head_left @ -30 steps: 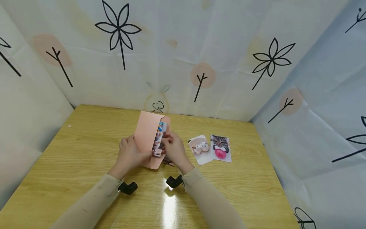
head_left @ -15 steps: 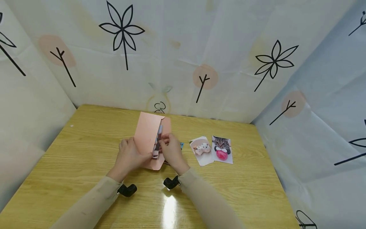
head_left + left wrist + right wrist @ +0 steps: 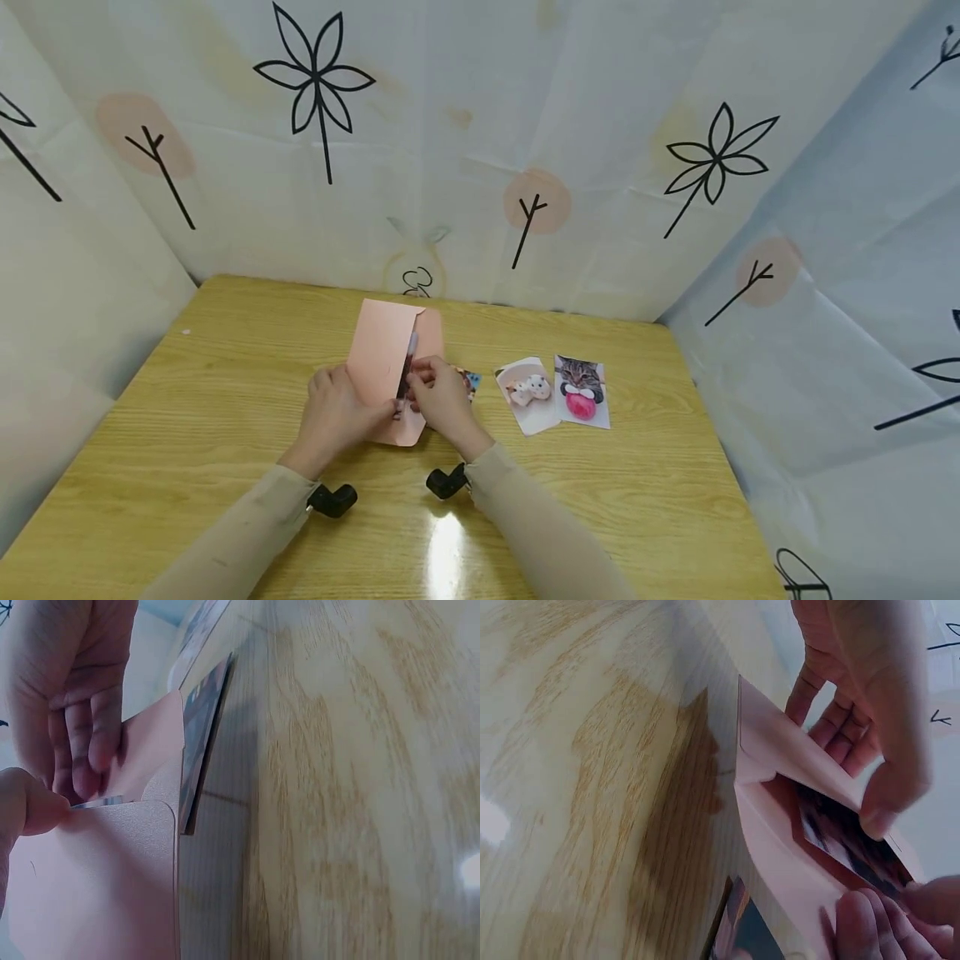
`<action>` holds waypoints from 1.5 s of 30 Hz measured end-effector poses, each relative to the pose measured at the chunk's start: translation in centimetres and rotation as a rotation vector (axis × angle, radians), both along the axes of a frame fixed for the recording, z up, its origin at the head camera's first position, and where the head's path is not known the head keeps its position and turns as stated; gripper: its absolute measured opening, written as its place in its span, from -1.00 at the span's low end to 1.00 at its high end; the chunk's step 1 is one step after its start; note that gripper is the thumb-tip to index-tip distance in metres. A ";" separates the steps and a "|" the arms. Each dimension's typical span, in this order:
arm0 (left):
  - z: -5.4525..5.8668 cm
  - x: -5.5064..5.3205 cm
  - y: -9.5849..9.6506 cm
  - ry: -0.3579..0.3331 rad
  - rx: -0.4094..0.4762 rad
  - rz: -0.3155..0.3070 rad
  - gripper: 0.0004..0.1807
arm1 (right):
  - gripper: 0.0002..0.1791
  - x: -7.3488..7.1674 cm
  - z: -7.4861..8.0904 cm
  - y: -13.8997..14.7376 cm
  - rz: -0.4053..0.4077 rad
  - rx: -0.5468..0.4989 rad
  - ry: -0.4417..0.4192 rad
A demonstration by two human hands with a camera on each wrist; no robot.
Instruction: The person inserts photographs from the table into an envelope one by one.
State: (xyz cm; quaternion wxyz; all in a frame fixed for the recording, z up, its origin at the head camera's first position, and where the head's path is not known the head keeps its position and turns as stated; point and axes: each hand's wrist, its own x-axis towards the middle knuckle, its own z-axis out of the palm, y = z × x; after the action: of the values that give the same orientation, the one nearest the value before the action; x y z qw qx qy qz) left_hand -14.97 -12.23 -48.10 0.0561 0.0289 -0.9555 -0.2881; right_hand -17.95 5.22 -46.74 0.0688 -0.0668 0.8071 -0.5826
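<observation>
Gripping a pink envelope [image 3: 378, 342] from its eight o'clock side, the person's left hand [image 3: 333, 412] lays its thumb over the front, fingers behind. The mouth faces three o'clock, and a dark-toned photo [image 3: 847, 836] sits partly inside, a strip of it showing. At four o'clock from the envelope, the right hand [image 3: 446, 404] has its grip pinched on that photo, fingers curled. Beyond its knuckles, toward two o'clock, I can see a colourful picture [image 3: 472, 382], mostly covered by the hand. Farther out at three o'clock, a photo of small white animals [image 3: 528, 393] and a cat photo with a pink ball [image 3: 581, 392] lie on the wooden tabletop [image 3: 645, 500], lower corners meeting. At twelve o'clock hangs a pale cloth [image 3: 442, 108] printed with black flowers.
</observation>
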 end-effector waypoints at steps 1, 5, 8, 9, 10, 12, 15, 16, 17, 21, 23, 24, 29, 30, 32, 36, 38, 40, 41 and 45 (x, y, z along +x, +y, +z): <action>-0.1 -0.1 -0.2 -0.004 -0.007 0.000 0.09 | -0.74 0.0 0.1 0.2 0.011 -0.007 -0.011; -0.3 -0.3 -0.9 -0.029 -0.026 0.004 0.08 | -0.67 -0.1 0.4 1.4 0.043 -0.059 -0.007; -0.4 -0.4 -1.5 -0.037 -0.049 0.007 0.08 | -0.59 -0.4 0.6 2.7 0.049 -0.059 0.035; -0.3 -0.4 -1.6 -0.042 -0.054 0.008 0.08 | -0.57 -0.5 0.7 3.2 0.048 -0.038 0.049; -0.3 -0.4 -1.7 -0.044 -0.060 0.009 0.08 | -0.55 -0.6 0.9 3.7 0.046 -0.015 0.060; -0.3 -0.4 -1.9 -0.052 -0.061 0.009 0.10 | -0.50 -0.8 1.1 4.7 0.037 0.030 0.067; -0.1 -0.3 -2.0 -0.061 -0.053 0.004 0.12 | -0.44 -1.3 1.1 6.2 0.021 0.089 0.053; -0.1 -0.3 -2.0 -0.063 -0.051 0.003 0.12 | -0.42 -1.5 0.9 6.6 0.017 0.095 0.041; -0.1 -0.2 -2.0 -0.065 -0.048 0.004 0.13 | -0.41 -1.7 0.7 7.0 0.013 0.099 0.030; -0.1 -0.2 -2.2 -0.074 -0.049 0.007 0.15 | -0.37 -2.3 -0.3 8.3 -0.002 0.115 -0.009; -0.2 -0.1 -2.2 -0.076 -0.051 0.010 0.14 | -0.34 -2.5 -0.9 8.8 -0.010 0.134 -0.019; -0.2 -0.1 -2.3 -0.074 -0.053 0.010 0.13 | -0.32 -2.6 -1.2 8.9 -0.015 0.148 -0.025; -0.3 0.1 -2.5 -0.042 -0.054 0.013 0.06 | -0.27 -2.7 -2.0 9.3 -0.037 0.213 -0.046; -0.3 0.1 -2.6 -0.039 -0.053 0.013 0.06 | -0.28 -2.7 -2.2 9.3 -0.039 0.221 -0.049; -0.4 0.2 -2.6 -0.037 -0.052 0.015 0.05 | -0.29 -2.8 -2.4 9.3 -0.044 0.234 -0.053; -0.4 0.2 -2.6 -0.044 -0.055 0.015 0.05 | -0.27 -3.0 -2.8 9.1 -0.053 0.277 -0.048; -0.4 0.2 -2.6 -0.043 -0.055 0.015 0.05 | -0.25 -3.0 -2.9 9.0 -0.052 0.303 -0.045; -0.5 0.2 -2.6 -0.042 -0.053 0.014 0.05 | -0.24 -3.1 -3.1 8.9 -0.047 0.327 -0.039; -0.6 0.2 -2.6 -0.042 -0.052 0.013 0.05 | -0.24 -3.2 -3.1 8.9 -0.047 0.336 -0.037; -0.9 0.2 -2.7 -0.043 -0.053 0.012 0.05 | -0.24 -3.4 -3.4 9.0 -0.041 0.351 -0.035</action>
State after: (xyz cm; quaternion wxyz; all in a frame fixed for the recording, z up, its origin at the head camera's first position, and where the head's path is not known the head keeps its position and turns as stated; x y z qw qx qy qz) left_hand -14.77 -14.93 -48.96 0.0382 0.0394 -0.9636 -0.2615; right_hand -21.38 14.20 -50.18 0.0819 -0.0272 0.8963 -0.4349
